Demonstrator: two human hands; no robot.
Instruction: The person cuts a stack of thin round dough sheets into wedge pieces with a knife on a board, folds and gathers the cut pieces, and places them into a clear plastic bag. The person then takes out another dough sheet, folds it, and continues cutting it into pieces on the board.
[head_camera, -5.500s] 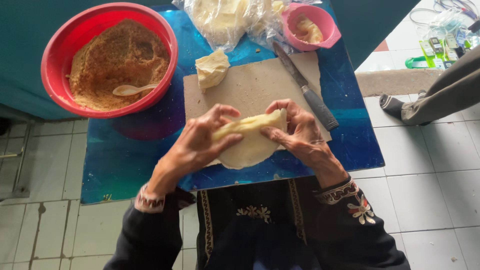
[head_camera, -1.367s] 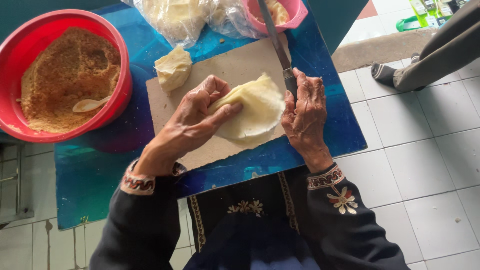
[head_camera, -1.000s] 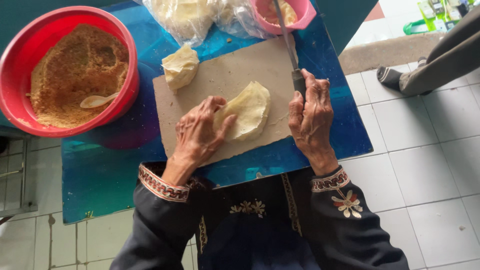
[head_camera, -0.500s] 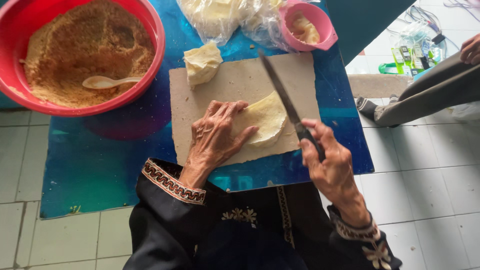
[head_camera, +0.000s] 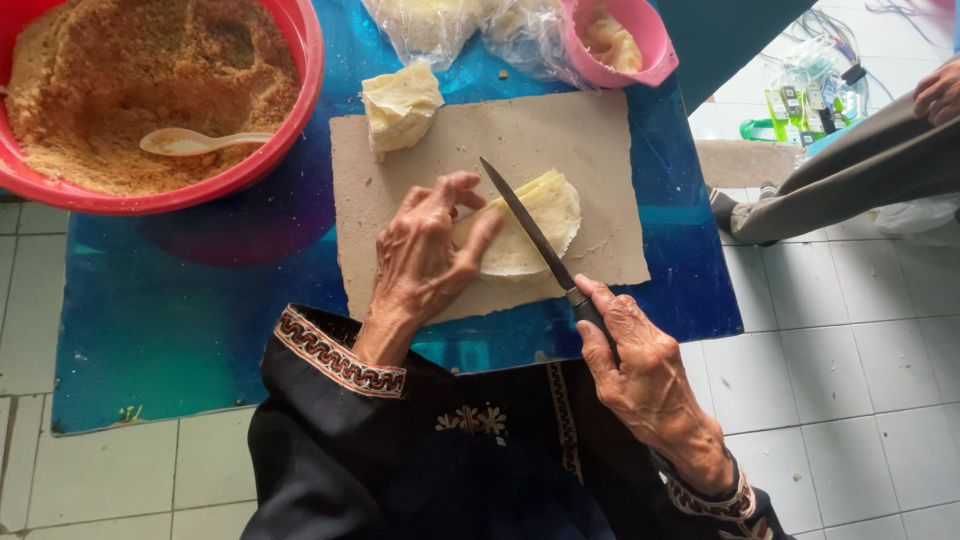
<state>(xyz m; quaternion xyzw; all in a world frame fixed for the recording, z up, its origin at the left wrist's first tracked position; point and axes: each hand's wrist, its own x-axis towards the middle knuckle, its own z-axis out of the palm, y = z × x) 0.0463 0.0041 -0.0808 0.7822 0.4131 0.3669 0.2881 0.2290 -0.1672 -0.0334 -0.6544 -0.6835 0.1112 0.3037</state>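
Note:
A folded, pale round of dough (head_camera: 530, 225) lies on a brown cardboard sheet (head_camera: 590, 140) on a low blue table (head_camera: 190, 330). My left hand (head_camera: 425, 255) presses flat on the dough's left side, fingers spread. My right hand (head_camera: 640, 365) grips the dark handle of a long knife (head_camera: 530, 230), whose blade lies diagonally across the dough, tip pointing up and left. A small stack of folded dough pieces (head_camera: 398, 105) sits at the cardboard's upper left corner.
A big red bowl (head_camera: 270, 150) of brown crumbly filling holds a pale spoon (head_camera: 195, 142) at top left. A pink bowl (head_camera: 640, 45) and clear plastic bags (head_camera: 470, 25) stand at the table's far edge. Another person's legs (head_camera: 850, 185) stretch over the white tiled floor on the right.
My right hand picked up the knife from the table's right side and brought its blade down across the dough. My left hand stopped folding and now presses the dough flat.

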